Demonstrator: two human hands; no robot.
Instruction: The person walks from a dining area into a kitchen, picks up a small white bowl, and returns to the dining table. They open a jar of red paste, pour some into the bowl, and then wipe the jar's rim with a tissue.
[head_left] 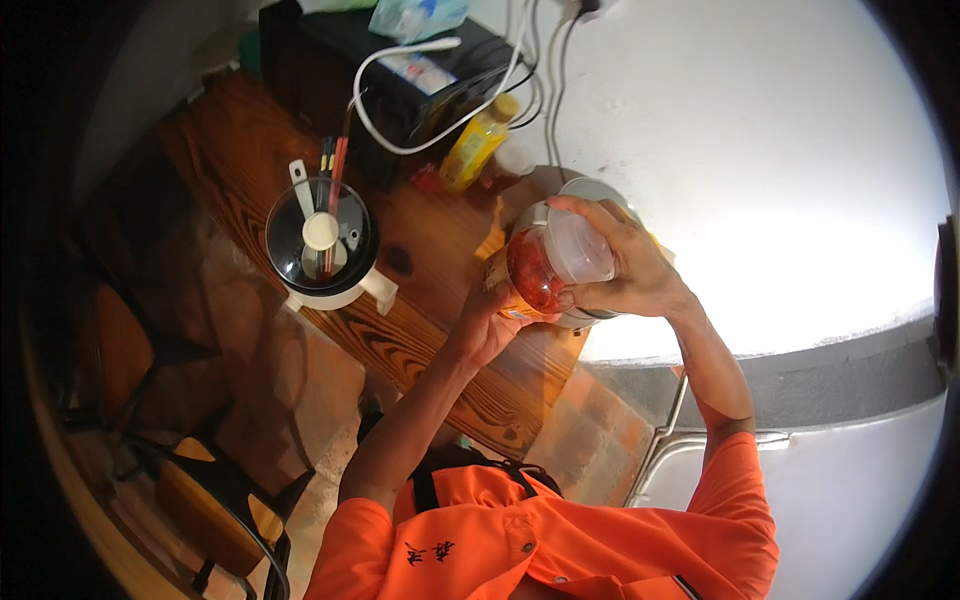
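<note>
Over the right end of the wooden table, my left hand (488, 328) is closed around the lower side of a clear jar (532, 270) with red contents and an orange-yellow label. The jar is tilted. My right hand (642, 262) grips a translucent white plastic cup (580, 248), its fingers over the top and thumb below. The cup is up against the jar's right side; whether it covers the jar's mouth, I cannot tell. Behind my right hand a round, pale container (598, 190) is partly hidden.
On the table (450, 230) at left stands a white pot (335, 298) with a dark glass lid, chopsticks (336, 165) and a white-handled utensil (300, 188). A yellow bottle (480, 145), white cable (372, 125) and black box (320, 75) are at the back. Stools (215, 500) stand lower left.
</note>
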